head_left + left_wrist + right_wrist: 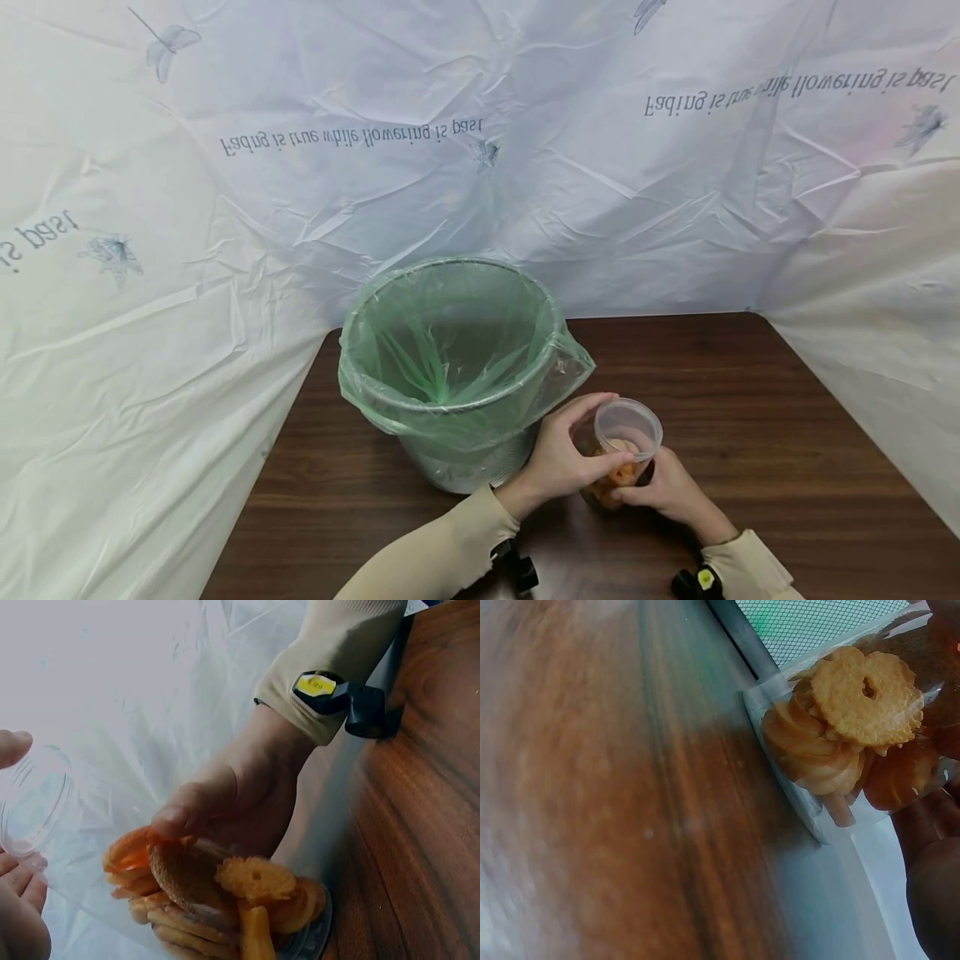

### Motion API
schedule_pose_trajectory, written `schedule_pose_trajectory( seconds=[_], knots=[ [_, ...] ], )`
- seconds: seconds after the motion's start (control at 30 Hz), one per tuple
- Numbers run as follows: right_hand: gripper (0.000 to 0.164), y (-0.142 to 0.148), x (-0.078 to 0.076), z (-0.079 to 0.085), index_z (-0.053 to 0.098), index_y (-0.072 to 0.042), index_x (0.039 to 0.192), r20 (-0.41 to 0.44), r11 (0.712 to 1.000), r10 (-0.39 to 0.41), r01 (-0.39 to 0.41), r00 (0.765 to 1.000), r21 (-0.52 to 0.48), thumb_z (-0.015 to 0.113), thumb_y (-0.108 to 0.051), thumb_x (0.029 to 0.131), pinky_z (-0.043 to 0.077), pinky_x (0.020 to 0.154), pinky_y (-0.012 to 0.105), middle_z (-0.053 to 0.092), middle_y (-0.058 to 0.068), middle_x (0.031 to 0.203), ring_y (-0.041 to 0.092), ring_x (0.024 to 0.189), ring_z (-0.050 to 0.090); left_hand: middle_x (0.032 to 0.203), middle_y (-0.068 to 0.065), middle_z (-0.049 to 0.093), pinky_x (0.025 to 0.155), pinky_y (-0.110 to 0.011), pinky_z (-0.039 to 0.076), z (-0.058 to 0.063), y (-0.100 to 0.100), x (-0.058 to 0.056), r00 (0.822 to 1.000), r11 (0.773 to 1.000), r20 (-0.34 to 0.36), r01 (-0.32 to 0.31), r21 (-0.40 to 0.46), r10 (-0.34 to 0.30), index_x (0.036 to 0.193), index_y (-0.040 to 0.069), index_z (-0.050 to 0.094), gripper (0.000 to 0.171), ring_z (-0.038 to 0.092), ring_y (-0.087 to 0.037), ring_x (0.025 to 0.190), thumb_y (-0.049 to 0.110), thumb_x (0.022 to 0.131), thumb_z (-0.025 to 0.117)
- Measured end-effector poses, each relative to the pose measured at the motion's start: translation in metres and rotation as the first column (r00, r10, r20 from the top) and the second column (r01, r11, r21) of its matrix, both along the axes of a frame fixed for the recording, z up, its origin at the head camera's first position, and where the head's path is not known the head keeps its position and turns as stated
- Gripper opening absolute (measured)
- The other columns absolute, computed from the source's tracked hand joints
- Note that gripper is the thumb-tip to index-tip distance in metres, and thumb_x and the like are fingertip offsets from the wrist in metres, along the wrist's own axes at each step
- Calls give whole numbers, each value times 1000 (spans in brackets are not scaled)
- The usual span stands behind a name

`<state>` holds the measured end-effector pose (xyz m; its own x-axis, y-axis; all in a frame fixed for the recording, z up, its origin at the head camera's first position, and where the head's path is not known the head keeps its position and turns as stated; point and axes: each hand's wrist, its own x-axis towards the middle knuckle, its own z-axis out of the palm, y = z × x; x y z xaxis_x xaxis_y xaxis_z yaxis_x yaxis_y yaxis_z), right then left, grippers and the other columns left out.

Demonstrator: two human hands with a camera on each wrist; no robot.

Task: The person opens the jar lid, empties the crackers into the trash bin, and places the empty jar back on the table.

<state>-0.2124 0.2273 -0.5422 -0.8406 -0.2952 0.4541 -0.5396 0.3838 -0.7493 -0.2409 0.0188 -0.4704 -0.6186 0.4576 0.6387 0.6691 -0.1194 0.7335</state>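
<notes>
A clear plastic jar (628,417) stands tilted between both hands at the front of the table, with golden-brown cookies (624,473) in its lower part. My left hand (561,457) grips it near the round rim, thumb across the front. On the opposite side, my right hand (671,487) holds the lower body. In the left wrist view, the right thumb and palm (244,784) wrap the jar beside the cookies (259,879). The right wrist view shows a ring-shaped cookie (866,697) pressed near the wall. I cannot tell whether a lid covers the top.
A metal mesh bin (468,468) lined with a green plastic bag (442,433) stands left of the jar, close to the left hand. The dark wooden table (750,400) extends to the right. White printed sheeting (525,192) hangs around the back and sides.
</notes>
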Motion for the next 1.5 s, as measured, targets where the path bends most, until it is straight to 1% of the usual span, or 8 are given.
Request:
schedule_pose_trajectory(
  seconds=[0.2, 0.47, 0.7, 0.83, 1.07, 1.27, 1.37, 1.5],
  knots=[
    [69, 1, -2, -2, 58, -2, 125, -1, 1000, 10, -10, 1000, 2, 89, -4, 63, 45, 85, 12, 65, -10, 110, 0, 98, 59, 134, -1, 59, 101, -29, 46, 5, -2, 9, 993, 991, 11, -118, -68, 119, 138, 19, 50, 68, 58, -15, 120, 20, 78, 83],
    [75, -1, 0, 2, 56, 0, 128, -18, 999, -27, 28, 999, 40, 89, -1, 60, 42, 88, 9, 62, -14, 116, -4, 105, 56, 135, 0, 58, 101, -30, 46, 10, -1, 18, 983, 980, 28, -178, -93, 181, 139, 21, 49, 67, 58, -14, 120, 27, 80, 82],
    [70, -12, 10, 27, 56, 11, 122, -37, 1000, 1, 0, 999, 12, 86, 5, 59, 43, 86, 8, 60, -18, 115, -7, 102, 56, 132, -2, 60, 97, -28, 49, 11, 1, 21, 976, 973, 7, -214, -84, 216, 138, 18, 50, 67, 63, -20, 113, 27, 80, 82],
    [72, -14, 12, 33, 55, 12, 123, -41, 1000, -5, 6, 999, 13, 86, 4, 59, 42, 86, 8, 60, -17, 117, -7, 103, 55, 131, -3, 60, 95, -26, 49, 11, 1, 23, 966, 962, -45, -258, -91, 255, 138, 15, 50, 68, 63, -17, 113, 27, 79, 83],
    [69, -13, 12, 31, 56, 7, 124, 13, 1000, 0, 0, 1000, 17, 87, 1, 62, 45, 84, 11, 68, 3, 107, -3, 97, 58, 130, -6, 61, 95, -27, 50, 11, 4, 26, 946, 945, -100, -315, -83, 307, 136, 12, 51, 70, 62, -15, 114, 27, 77, 84],
    [69, -13, 13, 31, 57, 6, 123, 12, 1000, -17, 16, 1000, 25, 88, 0, 61, 44, 85, 10, 64, -12, 111, -4, 98, 57, 130, -5, 61, 94, -32, 52, 11, 5, 26, 946, 946, -94, -316, -71, 309, 136, 12, 51, 71, 62, -17, 114, 27, 75, 85],
    [70, -13, 13, 31, 57, 6, 123, 1, 999, -22, 22, 1000, 30, 88, 1, 61, 44, 85, 10, 63, -15, 112, -5, 99, 57, 131, -5, 60, 95, -31, 51, 11, 5, 27, 945, 944, -100, -320, -77, 312, 136, 12, 51, 71, 62, -16, 115, 27, 75, 85],
    [76, -5, 4, 13, 56, 1, 128, -30, 999, -19, 21, 999, 37, 89, -2, 60, 43, 86, 10, 62, -14, 115, -4, 102, 56, 132, -5, 60, 96, -29, 50, 11, 4, 26, 944, 943, -104, -321, -86, 312, 136, 12, 51, 71, 60, -14, 117, 27, 76, 85]
  ],
)
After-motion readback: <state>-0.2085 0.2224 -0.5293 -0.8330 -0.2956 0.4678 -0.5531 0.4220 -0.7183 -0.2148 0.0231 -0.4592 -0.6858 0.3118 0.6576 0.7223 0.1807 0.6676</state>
